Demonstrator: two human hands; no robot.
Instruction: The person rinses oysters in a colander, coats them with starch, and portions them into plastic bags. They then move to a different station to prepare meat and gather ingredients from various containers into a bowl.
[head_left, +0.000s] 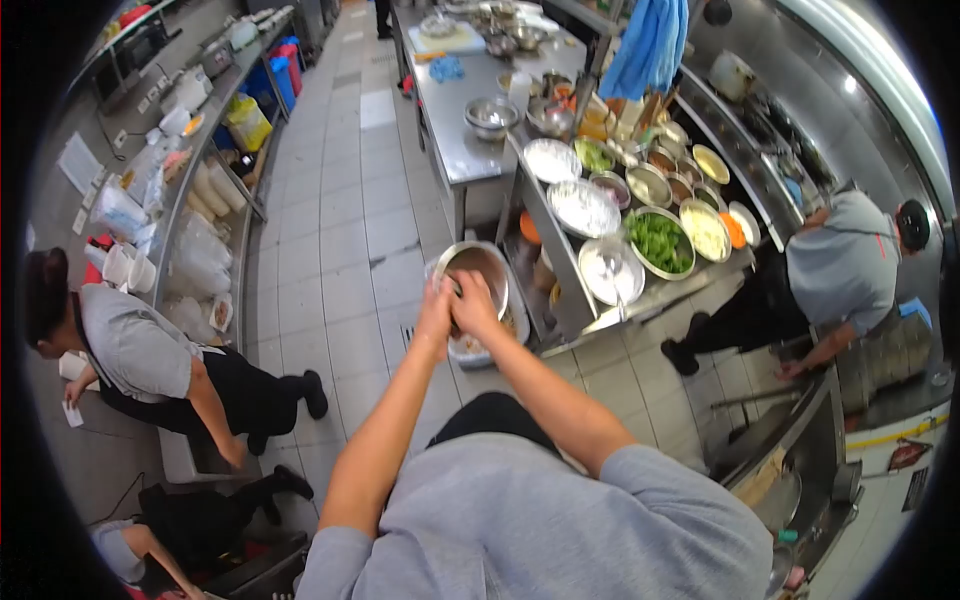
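Note:
In front of me is a round metal bowl (488, 264), tilted so that its inside shows. My left hand (434, 308) is closed at the bowl's near left edge. Close beside it, my right hand (474, 303) has its fingers curled at the same near edge, partly covering the rim. Something small and dark shows between the two hands; its kind cannot be made out. Beneath the bowl stands a pale tub (470, 354) with food scraps in it, mostly hidden by the bowl and my hands.
To my right, a counter holds several bowls of ingredients, among them green leaves (660, 243). A steel table (462, 150) stands ahead. Co-workers are at left (150, 345), lower left (185, 520) and right (840, 262). Tiled floor (345, 225) runs along the left.

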